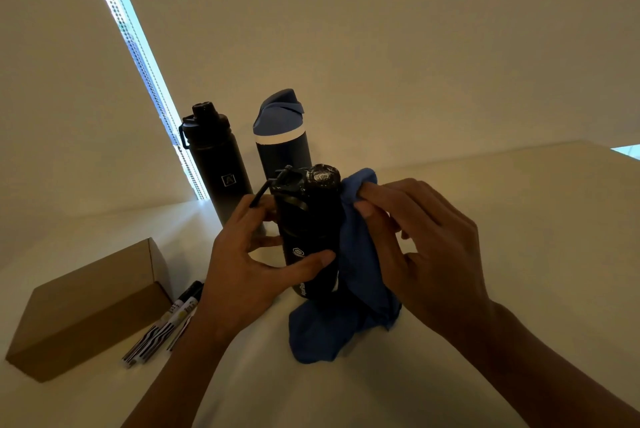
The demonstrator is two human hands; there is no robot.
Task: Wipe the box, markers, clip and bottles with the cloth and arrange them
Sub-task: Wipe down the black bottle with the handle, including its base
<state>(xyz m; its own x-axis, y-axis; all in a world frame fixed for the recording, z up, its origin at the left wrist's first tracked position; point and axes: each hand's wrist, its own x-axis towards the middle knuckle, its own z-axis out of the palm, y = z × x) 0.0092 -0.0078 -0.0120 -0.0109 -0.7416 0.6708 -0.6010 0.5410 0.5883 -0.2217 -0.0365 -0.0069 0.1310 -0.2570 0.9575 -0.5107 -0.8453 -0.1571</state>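
Note:
My left hand (242,254) grips a black bottle (310,230) with a speckled lid, held just above the white table (519,220). My right hand (415,240) pinches a blue cloth (356,275) against the bottle's right side; the cloth's lower end lies bunched on the table. Behind stand a black bottle with a loop handle (218,164) and a dark bottle with a blue lid (282,140). A brown cardboard box (90,310) sits at the left, with several markers (166,323) lying beside it. No clip shows.
A pale wall rises behind the table, with a bright window strip (138,57) at the left. The table's far edge runs at the upper right.

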